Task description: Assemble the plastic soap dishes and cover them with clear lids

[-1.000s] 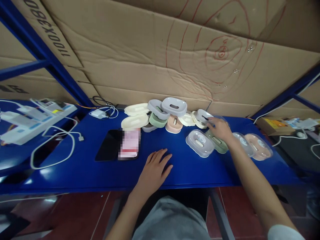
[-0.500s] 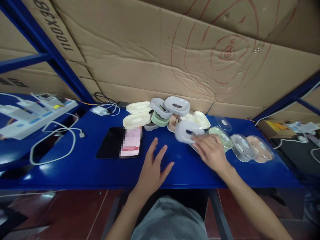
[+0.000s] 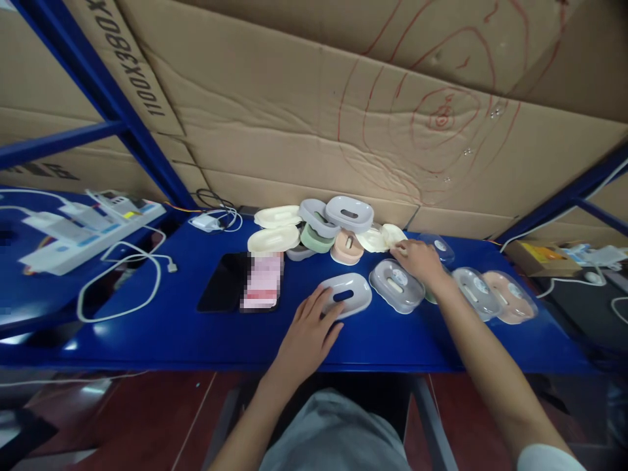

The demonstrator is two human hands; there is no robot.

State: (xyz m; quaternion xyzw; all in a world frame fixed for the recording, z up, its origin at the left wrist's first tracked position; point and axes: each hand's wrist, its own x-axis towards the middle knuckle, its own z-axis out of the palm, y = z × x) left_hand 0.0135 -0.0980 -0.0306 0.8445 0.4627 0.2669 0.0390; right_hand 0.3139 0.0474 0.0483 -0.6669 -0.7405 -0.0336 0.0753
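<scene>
A pale grey soap dish tray point(image 3: 360, 293) with an oval slot lies in front of me. My left hand point(image 3: 310, 327) rests over its left edge, fingers stretched and apart. My right hand point(image 3: 419, 260) reaches to the back right, its fingers closed at the edge of a cream soap dish piece point(image 3: 392, 232); the fingertips are partly hidden. Between the hands sits a grey soap dish under a clear lid point(image 3: 396, 286). Behind it is a pile with cream trays point(image 3: 273, 241), grey trays point(image 3: 349, 213), a green piece point(image 3: 316, 240) and a peach soap dish point(image 3: 347, 250).
On the right stand a lidded grey dish point(image 3: 475, 292), a lidded peach dish point(image 3: 510, 297) and a clear lid point(image 3: 439, 247). A phone point(image 3: 262, 281) lies on the left. A power strip point(image 3: 93, 229) and white cables are farther left; a cardboard wall point(image 3: 275, 150) closes the back.
My right hand has let go of the pale grey tray, now lying on the table, and moved back to the cream piece. My left hand has come onto the tray's edge.
</scene>
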